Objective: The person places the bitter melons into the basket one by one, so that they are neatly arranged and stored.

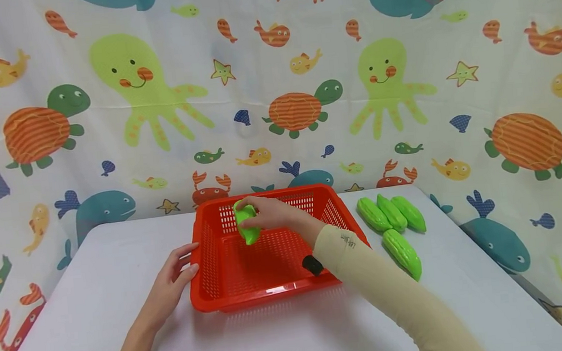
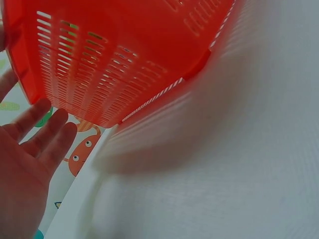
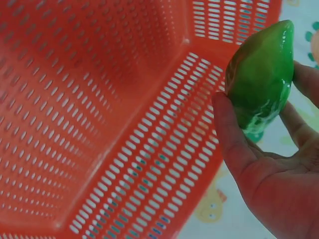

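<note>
A red perforated basket [image 1: 271, 293] stands on the white table. Over its back left part, my right hand [image 1: 271, 212] holds a green fruit-like piece [image 1: 248, 226] between thumb and fingers. In the right wrist view the right hand [image 3: 274, 174] grips the glossy green piece [image 3: 261, 74] in front of the basket's slotted wall [image 3: 149, 134]. My left hand [image 1: 172, 277] lies at the basket's left side, fingers near the rim. The left wrist view shows the left hand [image 2: 30, 159] with fingers spread beside the basket wall [image 2: 109, 64]; whether they touch it, I cannot tell.
Several green pieces lie right of the basket, among them one nearer the front [image 1: 402, 254] and one at the far right [image 1: 409, 214]. Behind the white table [image 1: 131, 244] hangs a curtain [image 1: 250, 50] printed with sea animals.
</note>
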The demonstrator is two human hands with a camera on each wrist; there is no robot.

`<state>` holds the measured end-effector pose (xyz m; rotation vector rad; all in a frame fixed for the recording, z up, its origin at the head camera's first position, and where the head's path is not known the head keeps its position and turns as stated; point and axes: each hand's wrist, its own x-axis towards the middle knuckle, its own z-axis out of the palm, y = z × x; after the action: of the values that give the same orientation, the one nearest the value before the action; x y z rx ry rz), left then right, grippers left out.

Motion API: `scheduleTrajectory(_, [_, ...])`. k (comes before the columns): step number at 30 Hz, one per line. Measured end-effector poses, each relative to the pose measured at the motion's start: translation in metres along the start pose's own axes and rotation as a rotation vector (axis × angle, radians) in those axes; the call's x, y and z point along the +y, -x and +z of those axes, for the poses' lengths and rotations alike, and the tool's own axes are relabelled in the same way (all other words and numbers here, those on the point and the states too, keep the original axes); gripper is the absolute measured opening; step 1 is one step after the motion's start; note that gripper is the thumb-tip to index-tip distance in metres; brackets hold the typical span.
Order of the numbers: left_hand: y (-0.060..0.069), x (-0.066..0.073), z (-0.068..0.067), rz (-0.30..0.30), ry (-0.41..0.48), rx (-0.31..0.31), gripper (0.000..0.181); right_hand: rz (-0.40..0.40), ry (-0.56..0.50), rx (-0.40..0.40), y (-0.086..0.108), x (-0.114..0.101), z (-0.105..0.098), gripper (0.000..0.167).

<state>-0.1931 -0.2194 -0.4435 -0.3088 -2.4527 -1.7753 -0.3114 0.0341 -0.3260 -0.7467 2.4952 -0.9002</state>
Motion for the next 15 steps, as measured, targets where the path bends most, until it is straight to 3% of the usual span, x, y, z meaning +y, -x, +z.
scheduleTrajectory(15, [-0.001,0.000,-0.001,-0.004,-0.004,-0.001,0.055,0.006,0.134,-0.091,-0.029,-0.004,0.029,0.041])
